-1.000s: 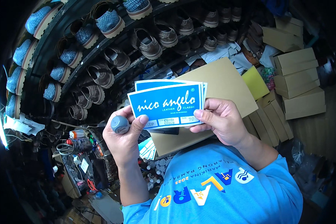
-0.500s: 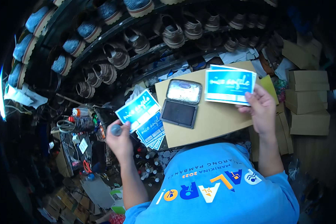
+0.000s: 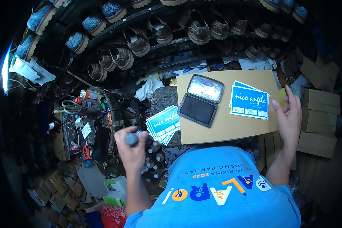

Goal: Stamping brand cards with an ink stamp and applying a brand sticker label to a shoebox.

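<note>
My left hand (image 3: 132, 150) is closed round a hand stamp (image 3: 131, 139) with a grey, round-ended handle; its lower end is hidden. Just right of that hand lies a fanned pile of blue and white labels (image 3: 164, 122), partly at the board's left edge. On the tan cardboard (image 3: 216, 133) sits an open ink pad (image 3: 197, 110) with a dark pad and a shiny metal lid (image 3: 205, 88). A second small stack of labels (image 3: 249, 99) rests on the cardboard's right side. Beside its right edge, my right hand (image 3: 290, 117) is open, fingers apart, holding nothing.
Shelves of brown shoes (image 3: 197, 28) and blue shoes (image 3: 78, 41) curve across the back. Folded cardboard boxes (image 3: 321, 121) are stacked at the right. A cluttered side surface at the left holds red-handled scissors (image 3: 87, 152) and a coiled cable (image 3: 70, 107).
My right hand has let go of its labels, which now lie on the cardboard. The label from my left hand now lies on the left pile. The whole view has shifted.
</note>
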Demonstrator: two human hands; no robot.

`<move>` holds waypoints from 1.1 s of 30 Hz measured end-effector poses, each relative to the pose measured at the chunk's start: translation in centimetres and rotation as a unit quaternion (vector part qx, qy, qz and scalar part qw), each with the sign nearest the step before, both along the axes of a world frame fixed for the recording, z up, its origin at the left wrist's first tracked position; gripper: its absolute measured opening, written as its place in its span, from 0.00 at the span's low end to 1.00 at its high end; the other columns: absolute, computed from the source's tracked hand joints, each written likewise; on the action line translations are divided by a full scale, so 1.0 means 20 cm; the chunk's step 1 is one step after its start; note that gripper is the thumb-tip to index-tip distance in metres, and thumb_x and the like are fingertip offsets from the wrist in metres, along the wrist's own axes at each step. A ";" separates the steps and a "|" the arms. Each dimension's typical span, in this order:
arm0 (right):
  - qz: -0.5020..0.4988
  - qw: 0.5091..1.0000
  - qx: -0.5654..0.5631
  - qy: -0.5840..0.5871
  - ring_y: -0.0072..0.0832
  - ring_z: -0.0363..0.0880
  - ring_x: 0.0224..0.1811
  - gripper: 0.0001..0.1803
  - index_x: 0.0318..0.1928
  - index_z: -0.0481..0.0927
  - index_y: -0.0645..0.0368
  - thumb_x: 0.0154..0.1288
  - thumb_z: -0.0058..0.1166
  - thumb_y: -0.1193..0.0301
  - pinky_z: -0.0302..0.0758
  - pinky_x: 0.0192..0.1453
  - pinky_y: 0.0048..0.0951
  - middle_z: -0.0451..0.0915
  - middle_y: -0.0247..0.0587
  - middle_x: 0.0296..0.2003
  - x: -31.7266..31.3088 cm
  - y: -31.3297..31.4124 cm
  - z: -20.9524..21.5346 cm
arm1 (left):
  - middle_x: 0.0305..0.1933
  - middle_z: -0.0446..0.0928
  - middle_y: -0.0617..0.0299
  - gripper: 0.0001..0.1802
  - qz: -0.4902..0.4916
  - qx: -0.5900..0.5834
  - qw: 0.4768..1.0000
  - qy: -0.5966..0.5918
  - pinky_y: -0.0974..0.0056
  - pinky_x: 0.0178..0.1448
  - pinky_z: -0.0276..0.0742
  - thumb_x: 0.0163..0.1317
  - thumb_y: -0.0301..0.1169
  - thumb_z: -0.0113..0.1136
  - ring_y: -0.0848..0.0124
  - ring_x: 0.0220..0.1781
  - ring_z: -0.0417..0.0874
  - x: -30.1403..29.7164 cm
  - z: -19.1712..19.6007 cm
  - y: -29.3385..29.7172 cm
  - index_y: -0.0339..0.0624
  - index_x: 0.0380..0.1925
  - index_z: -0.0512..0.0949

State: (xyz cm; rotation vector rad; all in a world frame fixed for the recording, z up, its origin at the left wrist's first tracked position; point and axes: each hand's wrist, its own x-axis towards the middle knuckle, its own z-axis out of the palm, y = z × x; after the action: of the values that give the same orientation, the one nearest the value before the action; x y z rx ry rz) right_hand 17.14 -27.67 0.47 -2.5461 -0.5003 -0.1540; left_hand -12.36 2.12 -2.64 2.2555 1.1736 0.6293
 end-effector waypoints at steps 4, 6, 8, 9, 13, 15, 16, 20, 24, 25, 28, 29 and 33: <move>0.349 0.896 0.273 0.019 0.33 0.79 0.45 0.29 0.58 0.79 0.64 0.54 0.69 0.74 0.77 0.48 0.31 0.79 0.45 0.47 -0.10 0.21 0.06 | 0.51 0.73 0.58 0.40 -0.223 -0.323 0.834 -0.388 0.62 0.60 0.73 0.57 0.52 0.72 0.67 0.53 0.76 0.13 0.20 -0.03 0.37 0.60 0.70; 0.498 0.801 0.320 0.089 0.41 0.80 0.56 0.30 0.57 0.78 0.67 0.52 0.72 0.73 0.77 0.57 0.35 0.78 0.53 0.56 -0.20 0.36 0.09 | 0.54 0.73 0.54 0.46 -0.250 -0.490 0.703 -0.451 0.55 0.64 0.78 0.52 0.54 0.74 0.60 0.58 0.78 0.30 0.23 -0.13 0.44 0.66 0.66; 0.506 0.763 0.385 0.116 0.43 0.79 0.57 0.35 0.62 0.75 0.65 0.54 0.73 0.68 0.77 0.59 0.37 0.78 0.53 0.56 -0.29 0.46 0.07 | 0.57 0.73 0.50 0.46 -0.221 -0.605 0.599 -0.475 0.52 0.64 0.82 0.52 0.53 0.73 0.54 0.60 0.79 0.42 0.21 -0.21 0.48 0.68 0.64; 0.487 0.755 0.424 0.112 0.43 0.79 0.57 0.35 0.62 0.75 0.65 0.55 0.72 0.69 0.77 0.59 0.37 0.78 0.52 0.56 -0.32 0.48 0.05 | 0.61 0.72 0.52 0.48 -0.204 -0.642 0.576 -0.464 0.46 0.62 0.82 0.51 0.52 0.74 0.56 0.63 0.77 0.44 0.18 -0.23 0.51 0.69 0.60; 0.369 0.771 0.497 0.151 0.41 0.79 0.57 0.28 0.59 0.77 0.62 0.57 0.69 0.72 0.77 0.58 0.36 0.80 0.48 0.53 -0.34 0.45 -0.02 | 0.64 0.71 0.51 0.43 -0.156 -0.782 0.400 -0.452 0.41 0.63 0.80 0.63 0.56 0.62 0.54 0.62 0.78 0.55 0.11 -0.34 0.56 0.72 0.55; 0.389 0.790 0.460 0.111 0.40 0.80 0.56 0.26 0.58 0.79 0.60 0.57 0.68 0.74 0.77 0.57 0.35 0.80 0.47 0.51 -0.29 0.42 -0.01 | 0.64 0.70 0.51 0.40 -0.156 -0.794 0.388 -0.441 0.40 0.64 0.78 0.66 0.54 0.59 0.54 0.62 0.78 0.57 0.11 -0.38 0.57 0.72 0.55; 0.415 0.803 0.421 0.079 0.39 0.80 0.56 0.24 0.56 0.80 0.59 0.57 0.68 0.76 0.78 0.56 0.34 0.80 0.46 0.49 -0.27 0.41 0.00 | 0.64 0.69 0.51 0.36 -0.149 -0.802 0.379 -0.438 0.38 0.64 0.77 0.69 0.52 0.55 0.54 0.61 0.78 0.57 0.11 -0.39 0.59 0.73 0.55; 0.423 0.798 0.424 0.060 0.38 0.81 0.49 0.22 0.52 0.81 0.58 0.55 0.69 0.75 0.77 0.54 0.34 0.81 0.47 0.49 -0.27 0.41 0.02 | 0.62 0.72 0.51 0.31 -0.121 -0.814 0.316 -0.472 0.39 0.65 0.74 0.72 0.49 0.53 0.54 0.61 0.77 0.61 0.11 -0.45 0.59 0.71 0.59; 0.450 0.769 0.445 0.088 0.33 0.81 0.51 0.24 0.54 0.81 0.54 0.56 0.65 0.82 0.84 0.45 0.28 0.76 0.45 0.53 -0.27 0.40 0.01 | 0.62 0.71 0.51 0.26 -0.135 -0.827 0.291 -0.462 0.45 0.64 0.76 0.74 0.47 0.50 0.55 0.64 0.75 0.60 0.05 -0.44 0.51 0.66 0.66; 0.456 0.766 0.445 0.085 0.35 0.80 0.52 0.24 0.55 0.80 0.53 0.57 0.64 0.82 0.83 0.49 0.32 0.75 0.47 0.53 -0.27 0.40 0.01 | 0.63 0.71 0.50 0.25 -0.152 -0.831 0.260 -0.468 0.48 0.64 0.77 0.74 0.47 0.49 0.55 0.65 0.75 0.59 0.03 -0.44 0.48 0.65 0.67; 0.475 0.754 0.449 0.062 0.39 0.79 0.54 0.25 0.55 0.80 0.52 0.57 0.64 0.82 0.81 0.54 0.36 0.74 0.47 0.53 -0.26 0.41 0.00 | 0.63 0.71 0.49 0.25 -0.144 -0.825 0.282 -0.468 0.47 0.64 0.77 0.74 0.47 0.49 0.55 0.65 0.74 0.59 0.04 -0.45 0.49 0.64 0.67; 0.475 0.754 0.450 0.061 0.39 0.79 0.54 0.25 0.55 0.80 0.52 0.57 0.64 0.82 0.81 0.54 0.36 0.74 0.47 0.53 -0.26 0.41 -0.01 | 0.63 0.71 0.49 0.25 -0.144 -0.825 0.282 -0.468 0.47 0.64 0.77 0.74 0.47 0.49 0.55 0.65 0.74 0.58 0.04 -0.45 0.49 0.64 0.67; 0.449 0.773 0.442 0.070 0.40 0.78 0.55 0.25 0.54 0.80 0.55 0.54 0.69 0.76 0.76 0.58 0.38 0.77 0.49 0.52 -0.28 0.40 0.02 | 0.58 0.74 0.49 0.26 -0.128 -0.819 0.305 -0.468 0.43 0.67 0.75 0.74 0.49 0.48 0.55 0.59 0.79 0.58 0.04 -0.46 0.49 0.65 0.66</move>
State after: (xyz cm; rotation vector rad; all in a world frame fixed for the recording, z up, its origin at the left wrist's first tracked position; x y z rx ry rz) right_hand 11.50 -19.68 0.78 -1.2013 -1.1830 0.1368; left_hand -0.76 -7.04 -1.89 -0.0231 0.1900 0.1456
